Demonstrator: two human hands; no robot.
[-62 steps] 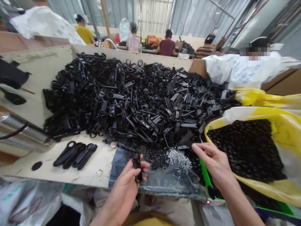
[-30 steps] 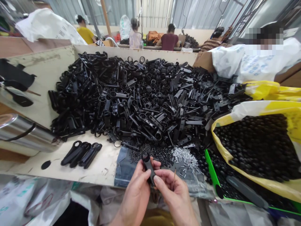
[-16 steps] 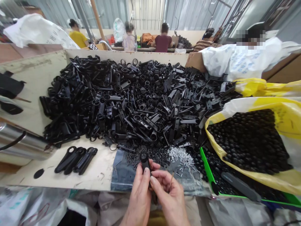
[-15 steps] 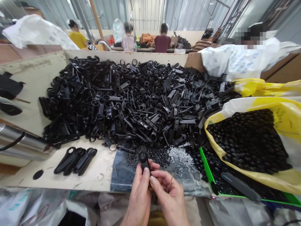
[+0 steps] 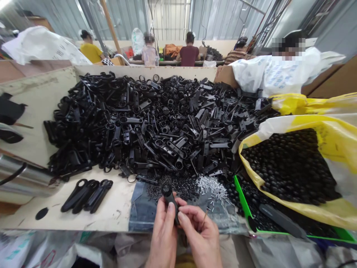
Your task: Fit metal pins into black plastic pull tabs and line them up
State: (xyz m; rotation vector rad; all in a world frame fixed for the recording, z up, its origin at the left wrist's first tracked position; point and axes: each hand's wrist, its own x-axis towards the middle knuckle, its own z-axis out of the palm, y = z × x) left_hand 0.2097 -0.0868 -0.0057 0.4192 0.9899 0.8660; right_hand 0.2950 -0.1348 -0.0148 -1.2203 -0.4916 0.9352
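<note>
My left hand [image 5: 164, 232] is closed round a small black plastic lever [image 5: 170, 200], which stands up between both thumbs. My right hand [image 5: 201, 234] pinches the same lever from the right and also carries a thin pin [image 5: 203, 216] between its fingers. Both hands hover over a denim cloth [image 5: 145, 212] at the table's near edge. On that cloth lie a heap of small black springs [image 5: 178, 185] and a heap of silver pins [image 5: 212, 185]. Behind them rises a big pile of black plastic parts [image 5: 156, 119].
Several finished black levers [image 5: 87, 190] lie in a row at the left. A yellow bag of black round pieces [image 5: 290, 167] fills the right, above a green tray [image 5: 242, 201]. A steel cylinder [image 5: 25, 178] lies far left. Other people sit at benches behind.
My right hand came back from the yellow bag's edge with a pin and joined my left hand on the lever. Since then both hands have stayed together, low over the cloth.
</note>
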